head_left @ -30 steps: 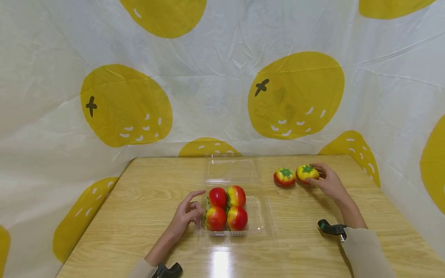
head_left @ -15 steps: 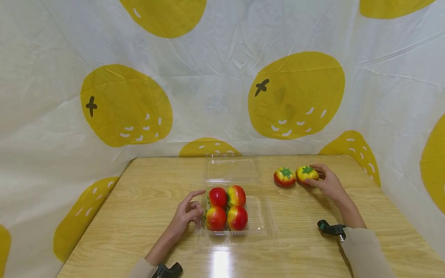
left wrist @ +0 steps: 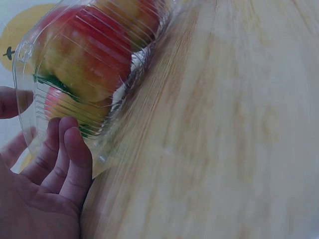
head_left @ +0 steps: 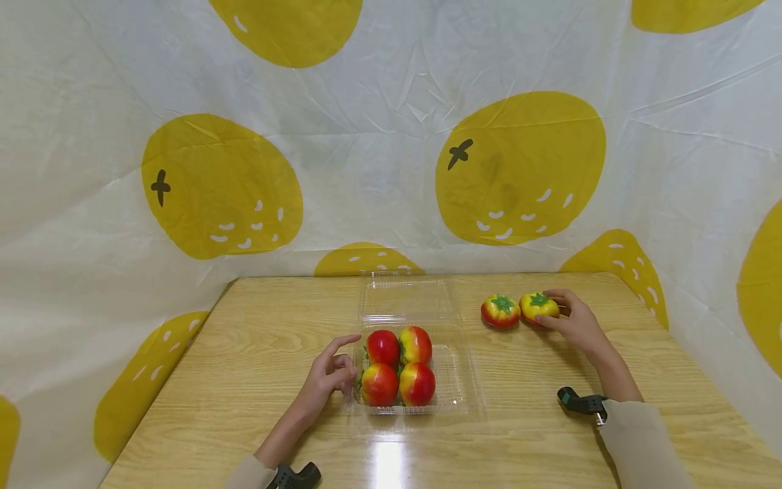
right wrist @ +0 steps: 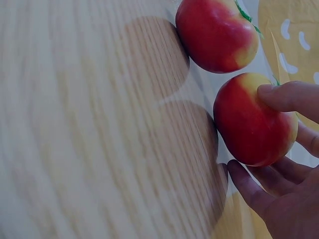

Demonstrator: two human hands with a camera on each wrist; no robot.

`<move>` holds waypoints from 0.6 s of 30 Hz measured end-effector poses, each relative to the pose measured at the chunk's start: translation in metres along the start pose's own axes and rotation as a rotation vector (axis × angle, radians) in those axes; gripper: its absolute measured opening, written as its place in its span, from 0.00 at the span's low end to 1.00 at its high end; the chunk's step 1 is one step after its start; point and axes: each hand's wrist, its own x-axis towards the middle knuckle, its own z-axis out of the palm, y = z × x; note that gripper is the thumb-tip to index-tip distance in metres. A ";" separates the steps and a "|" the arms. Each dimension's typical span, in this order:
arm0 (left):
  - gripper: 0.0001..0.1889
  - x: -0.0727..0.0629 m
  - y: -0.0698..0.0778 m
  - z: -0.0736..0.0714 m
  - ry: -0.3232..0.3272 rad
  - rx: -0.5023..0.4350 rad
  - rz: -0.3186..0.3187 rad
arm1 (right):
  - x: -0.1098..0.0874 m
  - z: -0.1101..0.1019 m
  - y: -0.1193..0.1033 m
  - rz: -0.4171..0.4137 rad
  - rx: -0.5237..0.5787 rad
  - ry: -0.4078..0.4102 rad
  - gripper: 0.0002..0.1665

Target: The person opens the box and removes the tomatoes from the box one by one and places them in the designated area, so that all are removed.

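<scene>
In the head view, my right hand (head_left: 574, 322) grips a yellow-and-red tomato (head_left: 536, 307) with a green star-shaped top, at the table's right rear. The right wrist view shows the thumb on its upper side and fingers (right wrist: 249, 186) beneath and behind it. A second tomato (head_left: 499, 312) sits close on its left. My left hand (head_left: 326, 377) holds the left edge of a clear plastic clamshell box (head_left: 455, 380), its index finger extended along the rim. Curled fingertips press the box's wall in the left wrist view. Several tomatoes (head_left: 417, 384) lie on their sides in the box's left part.
The clamshell's lid (head_left: 406, 299) lies folded back toward the rear. Everything rests on a wooden table (head_left: 244, 380). A white curtain (head_left: 366, 183) with yellow fruit prints hangs around its rear and sides. Black wrist mounts (head_left: 583, 402) sit on the sleeves.
The right-hand tomato has shifted very slightly left in my right hand's grip, closer to its neighbour. My left hand and the box have not visibly moved.
</scene>
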 end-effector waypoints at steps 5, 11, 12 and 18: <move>0.30 0.000 0.000 0.000 0.000 -0.003 0.000 | 0.001 0.000 0.002 -0.018 0.012 0.007 0.42; 0.30 0.000 0.001 0.000 0.003 0.004 -0.001 | 0.001 0.001 0.004 -0.033 0.023 0.009 0.41; 0.30 0.000 0.001 0.000 0.003 0.005 -0.001 | 0.001 0.001 0.004 -0.035 0.026 0.008 0.41; 0.30 0.000 0.002 0.001 0.004 0.008 -0.002 | 0.001 0.000 0.006 -0.026 0.033 -0.013 0.43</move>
